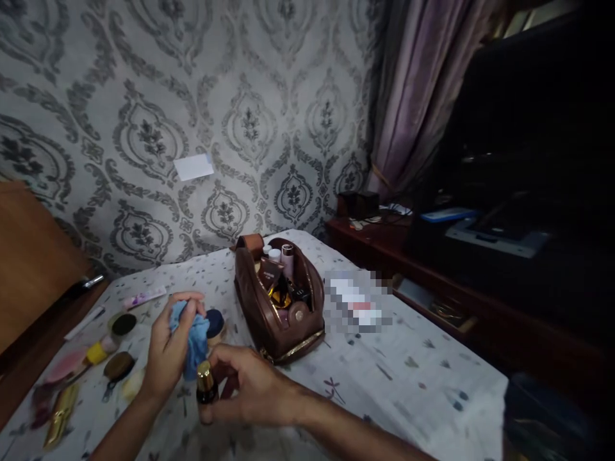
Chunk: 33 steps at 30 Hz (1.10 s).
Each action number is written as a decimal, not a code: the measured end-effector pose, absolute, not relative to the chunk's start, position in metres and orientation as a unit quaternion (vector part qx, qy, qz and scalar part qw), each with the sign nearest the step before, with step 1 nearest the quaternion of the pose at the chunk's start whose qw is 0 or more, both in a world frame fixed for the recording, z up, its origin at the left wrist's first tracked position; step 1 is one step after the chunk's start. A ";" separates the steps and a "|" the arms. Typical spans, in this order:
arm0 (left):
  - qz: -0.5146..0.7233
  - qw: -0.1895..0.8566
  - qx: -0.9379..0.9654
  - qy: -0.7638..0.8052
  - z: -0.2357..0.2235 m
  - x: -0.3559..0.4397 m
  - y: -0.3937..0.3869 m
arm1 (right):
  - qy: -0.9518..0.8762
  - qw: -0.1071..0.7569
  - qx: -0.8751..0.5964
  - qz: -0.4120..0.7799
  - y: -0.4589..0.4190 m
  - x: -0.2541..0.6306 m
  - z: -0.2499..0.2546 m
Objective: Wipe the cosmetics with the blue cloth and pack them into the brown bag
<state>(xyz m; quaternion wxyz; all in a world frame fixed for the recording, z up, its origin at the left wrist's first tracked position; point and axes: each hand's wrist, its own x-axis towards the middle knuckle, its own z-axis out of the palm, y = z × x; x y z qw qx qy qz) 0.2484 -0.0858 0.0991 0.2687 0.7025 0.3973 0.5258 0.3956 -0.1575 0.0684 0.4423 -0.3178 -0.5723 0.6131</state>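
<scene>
My left hand (173,339) is closed around a crumpled blue cloth (196,342), part of which hangs below the fingers. Just right of it, my right hand (252,387) grips a small dark bottle (206,394) with a shiny gold cap, held upright between thumb and fingers. Behind the cloth is a jar with a dark blue lid (214,323), partly covered by the left hand. Beyond my right hand stands an open brown cosmetic bag (252,320) with a gold zip. Several bottles and boxes fill it, among them a pink bottle (287,261).
Left on the patterned sheet (408,390) lie a tube (144,297), a round dark-topped container (123,324), a brown round item (118,366), a gold tube (61,416) and other cosmetics. A blurred-out item (358,302) lies right of the bag. A dark red desk (346,237) borders the right side.
</scene>
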 end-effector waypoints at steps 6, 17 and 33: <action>0.294 0.054 0.938 0.175 0.119 0.283 -0.051 | -0.563 0.523 -0.299 0.565 -0.176 0.452 0.117; 0.287 -0.035 0.946 0.149 0.105 0.267 -0.045 | -0.545 0.651 -0.357 0.390 -0.102 0.529 0.157; 0.300 -0.031 0.940 0.161 0.090 0.265 -0.042 | -0.607 0.376 -0.590 0.378 0.042 0.511 0.140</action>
